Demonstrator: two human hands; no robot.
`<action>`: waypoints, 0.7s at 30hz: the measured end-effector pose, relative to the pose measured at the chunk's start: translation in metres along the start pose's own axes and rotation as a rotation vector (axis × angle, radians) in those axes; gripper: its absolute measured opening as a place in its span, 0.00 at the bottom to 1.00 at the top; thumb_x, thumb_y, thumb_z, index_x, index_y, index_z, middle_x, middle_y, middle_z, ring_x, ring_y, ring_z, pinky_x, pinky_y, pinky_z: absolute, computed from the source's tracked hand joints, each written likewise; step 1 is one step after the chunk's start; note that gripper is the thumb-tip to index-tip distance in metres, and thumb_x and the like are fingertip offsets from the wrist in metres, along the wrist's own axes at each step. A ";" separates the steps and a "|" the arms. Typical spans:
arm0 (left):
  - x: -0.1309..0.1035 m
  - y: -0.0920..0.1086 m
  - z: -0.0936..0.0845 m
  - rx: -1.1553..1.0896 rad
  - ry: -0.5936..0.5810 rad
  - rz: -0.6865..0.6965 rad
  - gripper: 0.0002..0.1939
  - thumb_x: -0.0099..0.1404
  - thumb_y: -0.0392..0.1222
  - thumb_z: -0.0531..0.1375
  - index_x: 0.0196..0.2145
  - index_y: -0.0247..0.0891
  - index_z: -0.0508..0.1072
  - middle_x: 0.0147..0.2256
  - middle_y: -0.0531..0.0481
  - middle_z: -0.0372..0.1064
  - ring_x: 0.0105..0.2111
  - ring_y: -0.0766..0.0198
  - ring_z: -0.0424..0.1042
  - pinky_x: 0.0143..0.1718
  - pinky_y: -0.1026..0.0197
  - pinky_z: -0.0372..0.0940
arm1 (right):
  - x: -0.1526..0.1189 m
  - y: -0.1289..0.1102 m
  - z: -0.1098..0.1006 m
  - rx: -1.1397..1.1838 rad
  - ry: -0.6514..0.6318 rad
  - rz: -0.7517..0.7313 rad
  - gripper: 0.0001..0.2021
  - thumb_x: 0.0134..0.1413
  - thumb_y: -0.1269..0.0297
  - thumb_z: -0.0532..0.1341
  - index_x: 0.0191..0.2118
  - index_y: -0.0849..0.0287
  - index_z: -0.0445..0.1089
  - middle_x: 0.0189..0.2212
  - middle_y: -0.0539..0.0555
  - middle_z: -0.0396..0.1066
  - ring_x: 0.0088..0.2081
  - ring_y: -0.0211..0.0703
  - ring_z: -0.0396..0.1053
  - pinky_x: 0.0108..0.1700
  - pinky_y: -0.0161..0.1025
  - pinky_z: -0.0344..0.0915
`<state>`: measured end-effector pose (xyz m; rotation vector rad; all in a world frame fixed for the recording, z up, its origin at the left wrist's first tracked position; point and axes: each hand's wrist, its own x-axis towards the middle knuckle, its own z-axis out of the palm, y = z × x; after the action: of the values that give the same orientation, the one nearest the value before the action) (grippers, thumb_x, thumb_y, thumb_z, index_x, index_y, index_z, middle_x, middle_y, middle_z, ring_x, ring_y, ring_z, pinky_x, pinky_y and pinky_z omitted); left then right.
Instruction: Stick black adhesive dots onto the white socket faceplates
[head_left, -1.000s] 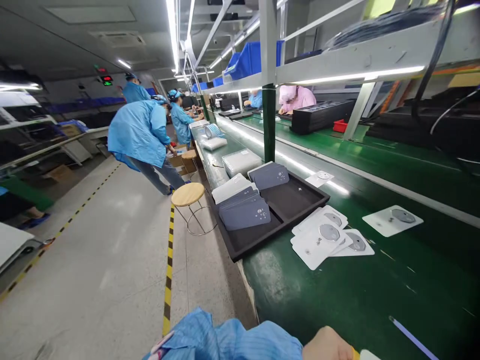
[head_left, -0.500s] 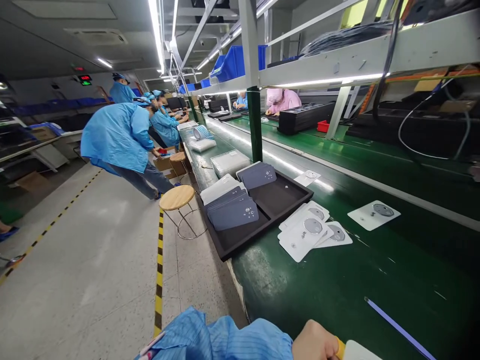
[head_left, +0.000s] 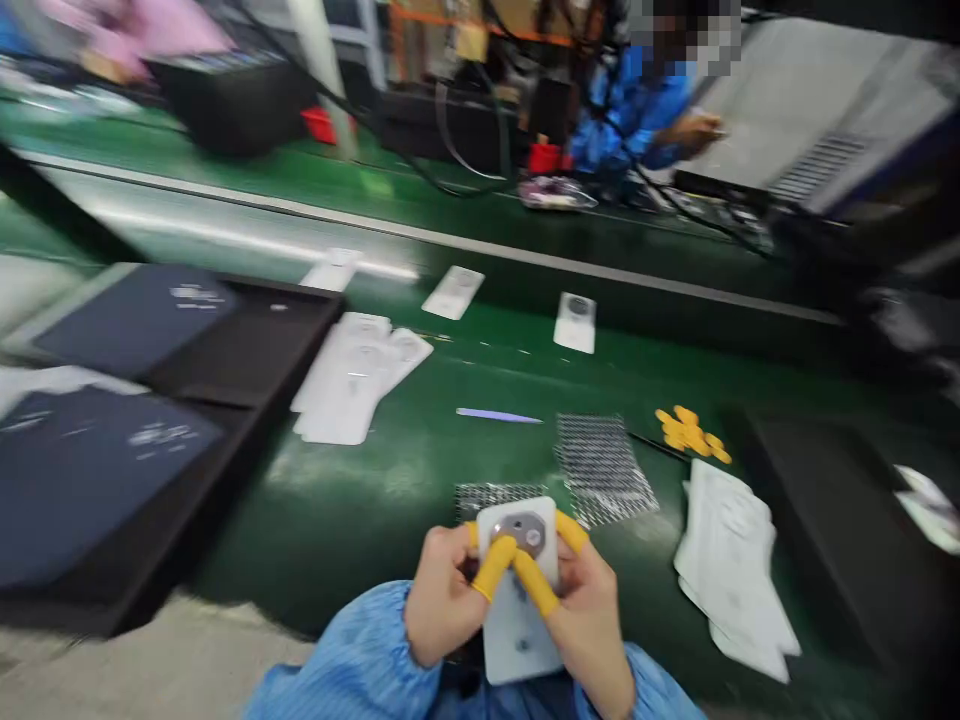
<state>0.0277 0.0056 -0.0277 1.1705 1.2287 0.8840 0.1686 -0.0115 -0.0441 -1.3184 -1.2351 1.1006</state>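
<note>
Well, dark panels (head_left: 82, 480) in black tray (head_left: 217, 350), pale plate (head_left: 517, 640) handheld.

The white rectangular panel (head_left: 517, 640) bears a grey patch (head_left: 535, 524); the tubular finger cots (head_left: 495, 569) are yellow, the glossy flat tabletop (head_left: 360, 515) green.

A red bin (head_left: 318, 126) sits beside a post (head_left: 312, 36).
</note>
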 end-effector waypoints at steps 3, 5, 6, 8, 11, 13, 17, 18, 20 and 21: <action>0.007 -0.001 0.000 0.133 -0.125 0.065 0.06 0.58 0.37 0.58 0.32 0.36 0.76 0.29 0.47 0.78 0.28 0.58 0.76 0.31 0.62 0.70 | 0.007 0.004 -0.037 0.013 0.170 0.094 0.23 0.42 0.51 0.70 0.44 0.55 0.70 0.31 0.53 0.79 0.28 0.52 0.78 0.26 0.42 0.77; 0.012 0.004 -0.013 0.245 -0.111 0.143 0.09 0.57 0.35 0.56 0.33 0.38 0.76 0.30 0.47 0.79 0.30 0.57 0.78 0.34 0.61 0.72 | 0.013 0.005 -0.085 -0.072 0.334 0.116 0.25 0.44 0.54 0.69 0.48 0.58 0.69 0.36 0.57 0.79 0.33 0.52 0.78 0.30 0.43 0.77; 0.016 0.009 -0.022 0.306 -0.090 0.172 0.09 0.55 0.35 0.56 0.31 0.39 0.76 0.30 0.48 0.79 0.29 0.57 0.78 0.35 0.60 0.72 | 0.015 0.007 -0.114 -0.118 0.410 0.120 0.27 0.43 0.55 0.70 0.50 0.59 0.68 0.38 0.59 0.78 0.35 0.52 0.78 0.32 0.44 0.77; 0.027 0.021 -0.043 0.416 -0.052 0.192 0.08 0.52 0.36 0.56 0.28 0.40 0.75 0.28 0.50 0.79 0.27 0.57 0.78 0.32 0.60 0.73 | 0.020 0.013 -0.170 -0.258 0.552 0.105 0.33 0.43 0.52 0.70 0.54 0.61 0.65 0.43 0.61 0.77 0.40 0.53 0.77 0.37 0.47 0.77; 0.064 0.044 -0.064 0.587 0.033 0.155 0.07 0.54 0.42 0.56 0.27 0.41 0.74 0.25 0.50 0.78 0.25 0.56 0.77 0.32 0.57 0.73 | 0.028 0.033 -0.231 -0.579 0.549 0.069 0.33 0.46 0.47 0.65 0.54 0.64 0.65 0.42 0.63 0.76 0.43 0.56 0.75 0.44 0.53 0.74; 0.104 0.059 -0.062 0.674 -0.005 0.114 0.10 0.58 0.43 0.55 0.30 0.38 0.74 0.25 0.48 0.78 0.27 0.55 0.78 0.36 0.55 0.72 | 0.033 0.047 -0.249 -0.721 0.537 0.044 0.31 0.44 0.47 0.65 0.51 0.64 0.68 0.44 0.64 0.74 0.47 0.59 0.73 0.50 0.58 0.69; 0.202 0.080 -0.011 0.844 -0.009 0.159 0.13 0.61 0.38 0.55 0.40 0.31 0.76 0.33 0.41 0.79 0.39 0.51 0.77 0.45 0.52 0.68 | 0.030 0.051 -0.248 -0.858 0.562 -0.052 0.27 0.47 0.52 0.65 0.52 0.61 0.67 0.57 0.67 0.62 0.61 0.60 0.59 0.62 0.60 0.56; 0.225 0.083 0.010 0.860 0.007 0.170 0.17 0.61 0.36 0.56 0.46 0.29 0.73 0.38 0.38 0.78 0.44 0.49 0.74 0.49 0.51 0.66 | 0.026 0.046 -0.243 -0.911 0.538 -0.102 0.25 0.50 0.54 0.64 0.53 0.61 0.67 0.59 0.66 0.60 0.62 0.59 0.57 0.63 0.59 0.55; 0.265 0.086 0.055 0.882 0.035 0.179 0.30 0.62 0.35 0.57 0.60 0.24 0.60 0.49 0.31 0.71 0.53 0.46 0.68 0.54 0.49 0.60 | 0.014 0.032 -0.226 -0.995 0.459 -0.203 0.22 0.56 0.59 0.60 0.55 0.60 0.64 0.60 0.65 0.59 0.62 0.57 0.59 0.62 0.58 0.59; 0.282 0.086 0.077 0.890 0.044 0.166 0.36 0.62 0.36 0.59 0.64 0.23 0.52 0.55 0.27 0.65 0.56 0.43 0.64 0.55 0.47 0.58 | 0.007 0.025 -0.215 -1.009 0.417 -0.242 0.21 0.58 0.62 0.59 0.57 0.59 0.63 0.59 0.64 0.60 0.61 0.55 0.60 0.61 0.57 0.61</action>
<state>0.1569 0.2808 -0.0120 1.9789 1.6408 0.4614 0.3852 -0.0197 -0.0458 -1.9198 -1.6213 -0.0600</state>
